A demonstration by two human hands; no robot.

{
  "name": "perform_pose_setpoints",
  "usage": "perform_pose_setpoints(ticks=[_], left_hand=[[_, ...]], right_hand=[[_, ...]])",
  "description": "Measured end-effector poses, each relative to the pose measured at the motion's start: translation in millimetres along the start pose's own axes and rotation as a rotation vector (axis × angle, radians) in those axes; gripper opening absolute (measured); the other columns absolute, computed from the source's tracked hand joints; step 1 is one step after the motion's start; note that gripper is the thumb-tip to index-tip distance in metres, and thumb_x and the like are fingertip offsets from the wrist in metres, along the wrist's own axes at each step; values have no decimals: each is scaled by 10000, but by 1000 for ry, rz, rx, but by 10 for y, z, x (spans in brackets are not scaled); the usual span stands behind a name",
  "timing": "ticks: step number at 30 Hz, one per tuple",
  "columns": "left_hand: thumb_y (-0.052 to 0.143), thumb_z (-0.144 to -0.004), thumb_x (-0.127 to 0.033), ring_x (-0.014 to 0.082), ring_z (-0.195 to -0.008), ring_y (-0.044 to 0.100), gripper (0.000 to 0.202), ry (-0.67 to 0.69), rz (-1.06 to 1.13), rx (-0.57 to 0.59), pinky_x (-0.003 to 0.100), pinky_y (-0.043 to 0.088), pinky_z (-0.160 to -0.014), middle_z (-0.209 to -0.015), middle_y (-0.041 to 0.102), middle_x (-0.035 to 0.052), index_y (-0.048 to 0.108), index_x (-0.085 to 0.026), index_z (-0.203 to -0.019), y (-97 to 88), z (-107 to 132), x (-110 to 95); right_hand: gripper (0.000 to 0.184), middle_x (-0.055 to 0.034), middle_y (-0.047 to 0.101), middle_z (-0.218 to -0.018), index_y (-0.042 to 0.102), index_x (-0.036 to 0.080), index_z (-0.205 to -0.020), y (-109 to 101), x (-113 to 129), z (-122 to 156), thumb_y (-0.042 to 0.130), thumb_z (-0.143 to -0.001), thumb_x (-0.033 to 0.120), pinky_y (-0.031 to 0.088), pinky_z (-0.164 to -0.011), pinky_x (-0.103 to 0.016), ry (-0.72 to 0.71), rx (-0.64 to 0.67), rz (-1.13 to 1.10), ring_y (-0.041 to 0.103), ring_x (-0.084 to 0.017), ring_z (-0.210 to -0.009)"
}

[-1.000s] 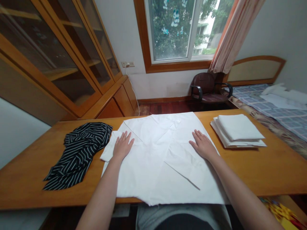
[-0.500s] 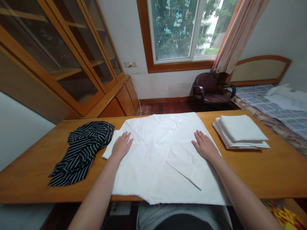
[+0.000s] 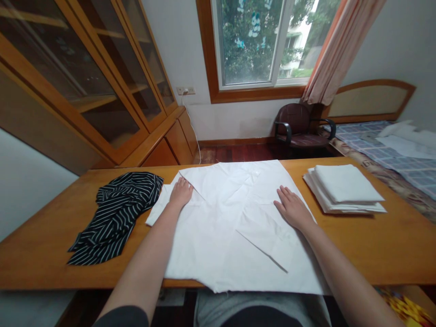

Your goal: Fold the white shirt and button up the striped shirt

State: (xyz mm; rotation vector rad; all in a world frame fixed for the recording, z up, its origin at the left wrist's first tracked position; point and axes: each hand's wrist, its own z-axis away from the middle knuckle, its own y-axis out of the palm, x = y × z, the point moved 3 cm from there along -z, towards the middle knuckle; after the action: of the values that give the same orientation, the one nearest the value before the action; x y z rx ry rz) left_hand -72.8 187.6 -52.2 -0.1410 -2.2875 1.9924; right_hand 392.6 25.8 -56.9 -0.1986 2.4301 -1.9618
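Observation:
A white garment [image 3: 221,245] lies spread on the wooden table in front of me, with folded-over parts at its upper left and lower right. My left hand [image 3: 181,192] is at the upper-left fold. Its fingers are bent together at the fold's slanting edge, and the fingertips are partly hidden. Flat on the garment's right side rests my right hand [image 3: 291,208], fingers stretched out. The garment's near edge reaches the table's front edge and hangs slightly over it.
A crumpled black cloth with white stripes [image 3: 119,213] lies on the left of the wooden table [image 3: 357,245]. A stack of folded white cloth [image 3: 347,184] sits at the right. Beyond are a glass-door cabinet [image 3: 143,116], an office chair [image 3: 296,122] and a bed [image 3: 398,150].
My left hand has moved up and slightly right, from lying spread on the garment's left part to the fold's edge. Its fingers are now bent. My right hand has stayed in place.

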Motion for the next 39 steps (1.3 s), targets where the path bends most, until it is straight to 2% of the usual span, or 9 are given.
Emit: perform_pose_setpoints(ticks=[8, 14, 18, 21, 25, 29, 33, 35, 39], left_hand=[[282, -985, -399, 320, -1480, 238, 617, -52, 58, 46, 464, 226, -1198, -1574, 291, 224, 373, -18, -1461, 23, -140, 121], [331, -947, -274, 235, -1345, 472, 471, 9, 235, -91, 364, 355, -1147, -1411, 557, 125, 585, -114, -1309, -137, -100, 238], [387, -903, -223, 244, -1273, 516, 442, -47, 219, -195, 384, 356, -1142, -1338, 601, 119, 614, -137, -1272, -403, 233, 372], [458, -893, -300, 311, -1247, 501, 448, -129, 149, -228, 445, 374, -1103, -1321, 585, 146, 602, -147, -1289, -564, 616, 528], [513, -856, -465, 377, -1165, 549, 640, -280, 54, -77, 500, 416, -1027, -1255, 579, 227, 524, -82, -1368, -583, 1049, 784], [538, -822, -497, 332, -1069, 634, 686, -385, 237, 61, 400, 494, -923, -1168, 654, 204, 514, -55, -1346, -581, 1252, 942], [537, -816, -462, 310, -982, 677, 462, -394, 324, 184, 360, 516, -848, -1054, 727, 127, 645, -137, -1125, -697, 1256, 904], [540, -806, -441, 300, -948, 682, 398, -371, 301, 145, 351, 519, -827, -1007, 739, 99, 665, -168, -1066, -811, 1213, 831], [519, -809, -411, 273, -971, 664, 362, -258, 256, -31, 334, 509, -869, -1047, 728, 74, 683, -195, -1049, -1078, 1114, 595]], right_hand=[[624, -173, 352, -1560, 424, 71, -1467, -16, 2, -9, 317, -1013, 485, 290, -1170, -471, 5, 27, 11, 304, -299, -1457], [615, -165, 360, -1557, 427, 103, -1470, -5, -12, -8, 314, -1009, 495, 299, -1162, -492, 4, 7, -13, 308, -298, -1456], [604, -149, 362, -1561, 418, 134, -1478, 12, -19, -8, 322, -1004, 496, 303, -1157, -496, 3, -10, -25, 311, -297, -1455], [602, -153, 370, -1556, 433, 129, -1466, 16, -20, -9, 325, -1003, 498, 300, -1158, -488, 4, -12, -24, 317, -297, -1451], [603, -166, 377, -1550, 447, 106, -1452, 8, -15, -10, 326, -1004, 491, 302, -1157, -486, 7, -6, -22, 316, -299, -1451], [606, -171, 383, -1545, 452, 88, -1447, 0, -6, -10, 331, -1005, 485, 298, -1161, -483, 4, 0, -20, 320, -301, -1448], [591, -166, 394, -1540, 465, 101, -1441, -9, -4, -9, 338, -1003, 476, 308, -1155, -493, 8, -17, -34, 320, -301, -1448], [587, -162, 396, -1539, 471, 108, -1437, -14, -3, -7, 342, -1001, 479, 313, -1154, -492, 9, -20, -38, 328, -301, -1445], [579, -154, 403, -1537, 474, 123, -1438, -21, -2, -6, 349, -999, 478, 312, -1155, -489, 10, -28, -41, 334, -300, -1443]])
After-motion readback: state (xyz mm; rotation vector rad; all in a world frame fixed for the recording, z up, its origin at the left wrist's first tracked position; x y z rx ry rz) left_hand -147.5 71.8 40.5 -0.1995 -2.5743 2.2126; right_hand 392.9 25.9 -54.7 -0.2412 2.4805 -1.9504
